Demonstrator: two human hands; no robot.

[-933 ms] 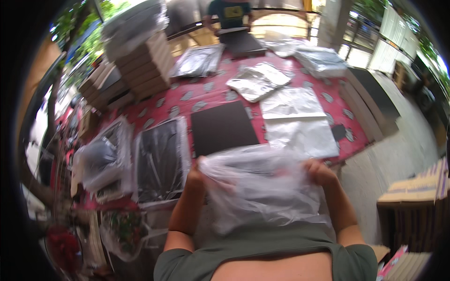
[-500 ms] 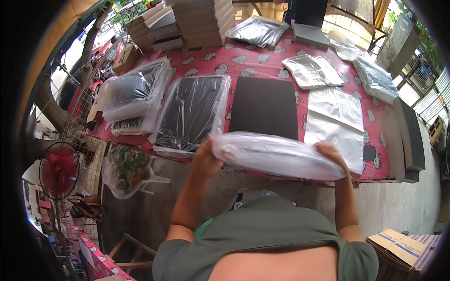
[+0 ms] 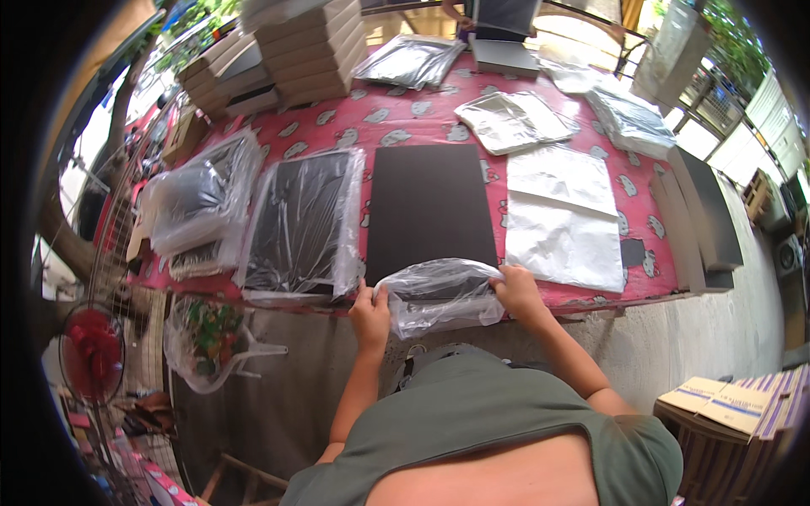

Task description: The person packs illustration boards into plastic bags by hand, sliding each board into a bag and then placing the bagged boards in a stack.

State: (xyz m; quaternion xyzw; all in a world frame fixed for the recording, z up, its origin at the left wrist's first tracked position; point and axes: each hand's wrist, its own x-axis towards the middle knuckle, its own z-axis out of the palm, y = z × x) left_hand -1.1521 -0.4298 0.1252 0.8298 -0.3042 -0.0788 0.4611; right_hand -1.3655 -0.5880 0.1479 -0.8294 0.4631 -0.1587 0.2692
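The left hand (image 3: 370,319) pinches the rim of a clear plastic bag (image 3: 445,314) at the near end of a black panel (image 3: 430,202); from here it looks light, limp, slippery, best gripped at the rim's opposite side too, where the right hand (image 3: 517,295) pinches.

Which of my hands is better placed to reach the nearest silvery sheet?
Probably your right hand: it's nearer the silvery sheet, while your left hand grips the far side of the clear plastic. Both hands hold it, though.
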